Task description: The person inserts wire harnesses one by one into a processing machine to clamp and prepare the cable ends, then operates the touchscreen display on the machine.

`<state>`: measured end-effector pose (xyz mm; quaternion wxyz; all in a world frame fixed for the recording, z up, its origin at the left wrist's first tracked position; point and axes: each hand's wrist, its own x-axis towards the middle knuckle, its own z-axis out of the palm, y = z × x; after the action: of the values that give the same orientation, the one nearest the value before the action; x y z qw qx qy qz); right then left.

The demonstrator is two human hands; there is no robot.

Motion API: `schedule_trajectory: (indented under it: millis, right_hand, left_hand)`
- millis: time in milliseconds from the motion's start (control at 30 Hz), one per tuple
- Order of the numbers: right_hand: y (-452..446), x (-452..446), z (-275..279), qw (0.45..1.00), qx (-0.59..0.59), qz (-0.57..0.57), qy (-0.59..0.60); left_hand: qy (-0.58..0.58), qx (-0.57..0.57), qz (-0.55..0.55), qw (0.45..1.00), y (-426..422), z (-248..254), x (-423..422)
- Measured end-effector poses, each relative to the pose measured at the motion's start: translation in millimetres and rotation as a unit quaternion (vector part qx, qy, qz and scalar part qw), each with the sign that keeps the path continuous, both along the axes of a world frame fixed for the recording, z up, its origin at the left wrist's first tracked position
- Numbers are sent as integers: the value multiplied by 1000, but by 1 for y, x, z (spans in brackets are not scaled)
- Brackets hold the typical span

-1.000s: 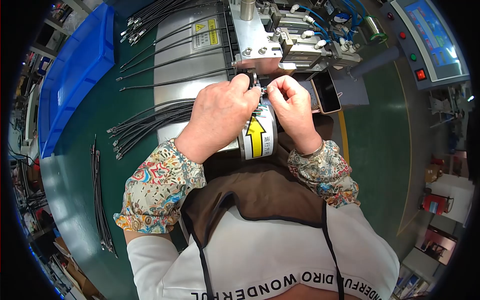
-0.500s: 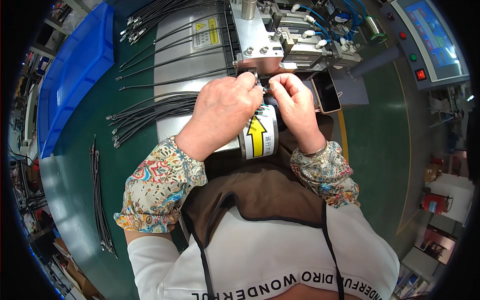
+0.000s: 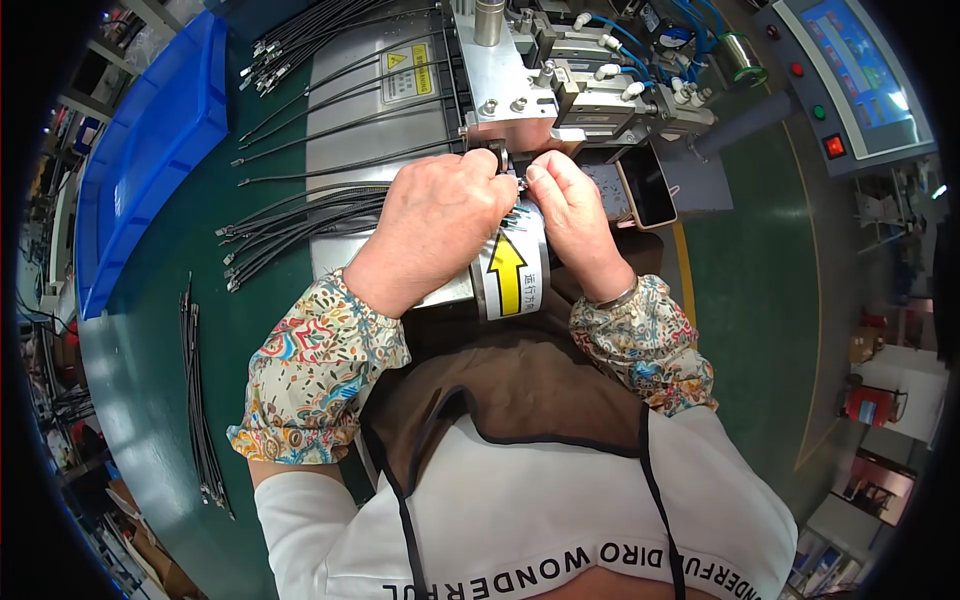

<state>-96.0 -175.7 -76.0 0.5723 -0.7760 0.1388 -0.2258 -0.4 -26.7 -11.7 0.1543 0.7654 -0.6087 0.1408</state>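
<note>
My left hand (image 3: 440, 215) is closed in a pinch at the front of the machine, gripping the end of a black cable mostly hidden under the fingers. Close against it, my right hand (image 3: 570, 215) pinches the thin wires at that cable's end. Just below the fingertips, coloured wire ends (image 3: 515, 217) fan out over a round guide (image 3: 508, 275) marked with a yellow arrow. Several black cables (image 3: 310, 215) lie in a bunch to the left of my left hand, metal connectors pointing outward.
Pneumatic cylinders (image 3: 600, 95) stand beyond my hands, with a solder spool (image 3: 742, 58) behind. More cables (image 3: 203, 400) lie on the green table (image 3: 150, 380). A blue tray (image 3: 150, 160) is at left, a control panel (image 3: 860, 80) at right, and an open box (image 3: 648, 188) beside the machine.
My right hand has drawn slightly left, its fingertips now closer to the left hand's. The whole view has shifted a little, and the table's cables look unchanged.
</note>
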Motion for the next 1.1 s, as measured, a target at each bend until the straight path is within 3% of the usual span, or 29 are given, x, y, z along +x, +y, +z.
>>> schedule_trajectory:
  millis: [200,433,600,767,867,967,1067,1100]
  right_hand:
    - [2,0,-8,987,157,20,-10]
    - [0,1,-6,997,83,-1,6]
    - [4,-2,3,999,-33,-36,-21]
    - [20,-19,43,979,-174,26,-99]
    - [28,-21,53,962,-200,83,-167]
    - [28,-23,55,965,-191,59,-170]
    - [21,-27,50,978,-171,28,-120]
    - [21,-30,51,983,-148,21,-106]
  left_hand:
    - [1,6,-30,1000,2,1,7]
    - [3,-12,-50,999,34,-7,22]
    - [8,-30,44,999,33,-8,27]
    - [224,-85,-13,971,30,2,7]
    - [343,-45,-42,937,23,10,-6]
    - [440,-6,-52,897,23,21,-7]
    - [627,-22,38,778,24,22,-4]
    - [588,-79,55,803,24,20,-3]
